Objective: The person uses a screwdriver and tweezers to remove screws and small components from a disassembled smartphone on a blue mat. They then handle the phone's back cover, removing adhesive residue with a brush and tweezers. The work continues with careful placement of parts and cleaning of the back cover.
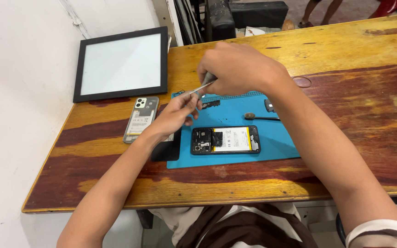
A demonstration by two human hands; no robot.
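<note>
My right hand (237, 69) hovers over the far edge of a blue work mat (276, 142) and grips metal tweezers (197, 88) that point left. My left hand (176, 115) meets the tweezer tips with its fingertips pinched; whatever small part sits between them is too small to tell. Below the hands an opened black phone (225, 139) lies on the mat with its back off, battery and board showing. A dark panel (164, 149) lies partly under my left wrist.
A transparent phone back cover (141, 118) lies left of the mat. A black-framed white panel (121, 64) lies at the table's far left. A brush-like tool (259, 117) and small black parts (270, 105) rest on the mat. Dark equipment (235, 16) stands beyond the wooden table (354, 105).
</note>
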